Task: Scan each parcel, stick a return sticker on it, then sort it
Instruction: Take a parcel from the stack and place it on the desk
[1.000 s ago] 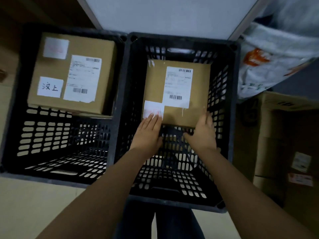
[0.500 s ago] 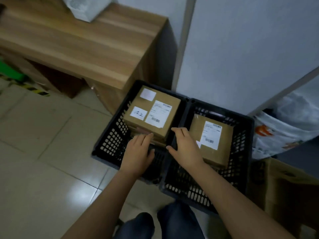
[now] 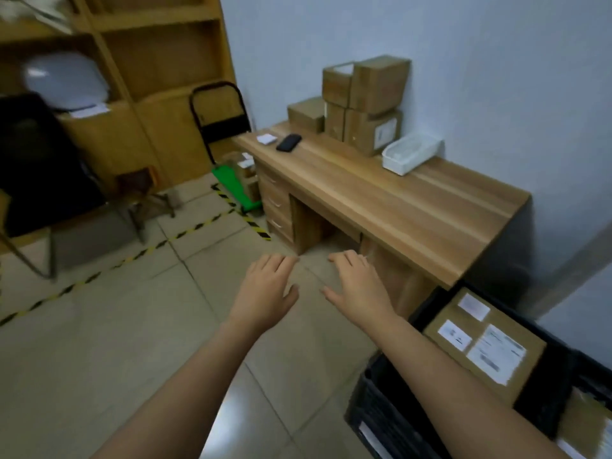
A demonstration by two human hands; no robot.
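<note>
My left hand (image 3: 269, 289) and my right hand (image 3: 358, 286) hover side by side over the tiled floor, fingers spread, holding nothing. A stack of brown cardboard parcels (image 3: 361, 104) stands at the far end of the wooden desk (image 3: 381, 200), against the wall. A black handheld scanner (image 3: 288, 142) and a small white pad of stickers (image 3: 267, 138) lie on the desk in front of them. At lower right a labelled parcel (image 3: 483, 342) lies in a black plastic crate (image 3: 374, 412). A second crate's parcel shows only at the frame's corner.
A white plastic tray (image 3: 410, 153) sits on the desk beside the parcels. A black folding chair (image 3: 220, 111) and a green cart (image 3: 235, 188) stand past the desk's far end. Wooden shelving (image 3: 139, 61) fills the left. Yellow-black tape (image 3: 139, 256) crosses the floor.
My hands let go of the parcel in the right crate and drew back out of both crates. The view swung left and up toward the desk; the crates slid to the lower right.
</note>
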